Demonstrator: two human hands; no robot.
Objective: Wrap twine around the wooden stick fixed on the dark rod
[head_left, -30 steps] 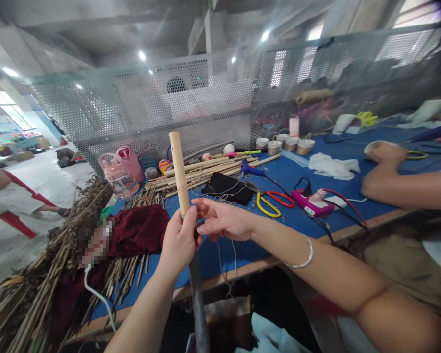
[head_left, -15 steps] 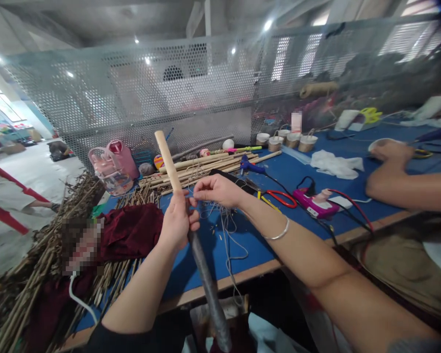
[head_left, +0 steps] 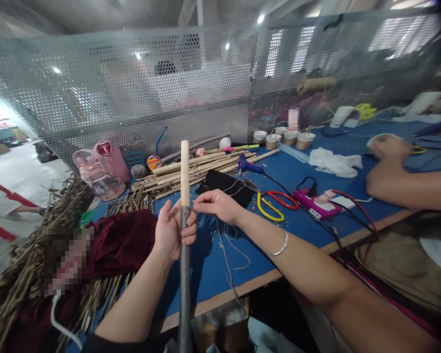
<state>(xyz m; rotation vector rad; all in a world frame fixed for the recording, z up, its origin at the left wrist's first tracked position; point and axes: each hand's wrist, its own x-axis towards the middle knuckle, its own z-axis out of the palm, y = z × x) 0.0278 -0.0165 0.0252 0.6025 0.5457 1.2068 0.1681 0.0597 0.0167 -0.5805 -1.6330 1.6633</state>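
Left hand (head_left: 173, 229) holds the pole (head_left: 184, 181), right hand (head_left: 220, 206) beside it, grip narrow; open tabletop (head_left: 209, 274) near the front edge (head_left: 257, 283)

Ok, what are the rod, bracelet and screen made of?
The rod: smooth wood at the pale tan top; dull grey part unclear. The bracelet: likely polished metal, from its silvery shine. The screen: probably metal sheet, grey and evenly punched with holes.

Seemingly cord-wrapped wooden stick (head_left: 184, 181), upright

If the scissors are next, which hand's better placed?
Probably right: the right hand is nearer the scissors, while the left hand has fingers curled around the rod. Can't tell whether the right's pinch holds anything.
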